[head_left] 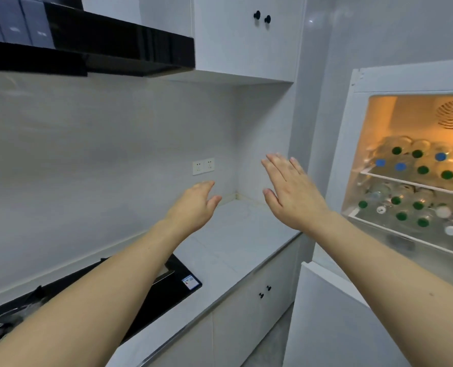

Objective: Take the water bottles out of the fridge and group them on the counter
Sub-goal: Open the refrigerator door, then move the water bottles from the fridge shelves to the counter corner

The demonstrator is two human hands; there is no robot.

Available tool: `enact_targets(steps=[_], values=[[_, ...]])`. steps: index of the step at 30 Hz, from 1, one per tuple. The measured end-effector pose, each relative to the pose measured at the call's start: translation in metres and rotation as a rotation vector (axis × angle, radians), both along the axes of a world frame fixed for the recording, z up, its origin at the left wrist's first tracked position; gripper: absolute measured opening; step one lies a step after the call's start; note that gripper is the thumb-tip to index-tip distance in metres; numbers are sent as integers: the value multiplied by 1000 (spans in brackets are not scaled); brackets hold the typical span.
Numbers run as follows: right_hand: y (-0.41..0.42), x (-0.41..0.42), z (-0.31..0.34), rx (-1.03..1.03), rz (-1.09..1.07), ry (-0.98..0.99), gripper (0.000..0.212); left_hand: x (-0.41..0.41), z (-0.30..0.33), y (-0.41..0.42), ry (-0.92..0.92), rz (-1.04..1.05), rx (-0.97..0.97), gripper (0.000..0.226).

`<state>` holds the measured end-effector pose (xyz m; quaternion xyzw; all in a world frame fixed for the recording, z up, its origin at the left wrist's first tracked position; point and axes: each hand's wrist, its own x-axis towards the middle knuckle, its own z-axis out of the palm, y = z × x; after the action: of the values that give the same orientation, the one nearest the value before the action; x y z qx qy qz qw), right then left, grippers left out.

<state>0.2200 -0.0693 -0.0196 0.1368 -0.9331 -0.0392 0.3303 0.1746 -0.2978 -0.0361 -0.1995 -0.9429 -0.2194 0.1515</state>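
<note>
The fridge [358, 86] stands open at the right, lit orange inside. Several clear water bottles [419, 160] with green, blue and white caps lie stacked on its two wire shelves, caps facing out. My left hand [196, 205] hovers over the white counter [236, 234] with relaxed fingers, holding nothing. My right hand [289, 189] is raised above the counter's right part, fingers straight and spread, empty, a little left of the fridge.
A black gas hob [167, 290] is set into the counter at the left, under a black range hood [114, 46]. White wall cabinets [246, 41] hang above; base cabinets [246, 308] sit below. Wall sockets [203, 166] are on the backsplash. The fridge door [326, 321] swings out at lower right.
</note>
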Motion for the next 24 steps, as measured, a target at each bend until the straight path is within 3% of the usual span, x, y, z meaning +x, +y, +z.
enact_targets(steps=[12,24], values=[[93,-29,3,-98,-418,33,60,-112,12,121,73,-386,-57,53],[236,1,8,-257,-753,-35,59,-112,22,296,51,-697,-52,50]])
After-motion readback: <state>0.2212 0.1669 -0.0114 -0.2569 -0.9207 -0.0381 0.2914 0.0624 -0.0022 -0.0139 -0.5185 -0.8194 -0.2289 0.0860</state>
